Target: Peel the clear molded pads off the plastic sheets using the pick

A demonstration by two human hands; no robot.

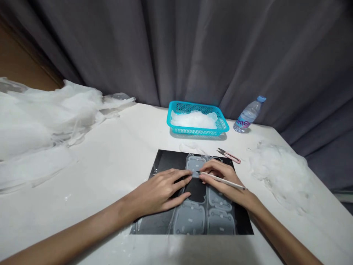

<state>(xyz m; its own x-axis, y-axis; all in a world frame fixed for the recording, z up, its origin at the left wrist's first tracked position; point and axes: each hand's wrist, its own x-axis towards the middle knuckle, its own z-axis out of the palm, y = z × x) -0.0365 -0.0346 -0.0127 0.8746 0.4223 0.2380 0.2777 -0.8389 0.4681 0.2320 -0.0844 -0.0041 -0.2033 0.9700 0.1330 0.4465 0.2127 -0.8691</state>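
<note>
A black mat (165,162) lies on the white table, with a thin translucent sheet (190,219) of rounded, panel-shaped pieces on it. One rounded opening in the sheet shows the black beneath. My left hand (165,187) rests flat on the sheet and mat, its fingers stretched out and holding nothing. Between the fingers of my right hand (220,176) is a slim white pen-shaped tool (227,182) with a dark pointed tip. That tip touches or hovers just over the lower edge of the top middle piece, close to my left fingertips; contact cannot be made out.
Behind the mat stands a turquoise basket (198,130) holding translucent white pieces. Pink-handled thread snips (230,156) lie by the mat's far right corner. A water bottle (248,116) stands farther back. Translucent film heaps lie left (41,117) and right (281,173), before a grey curtain (176,51).
</note>
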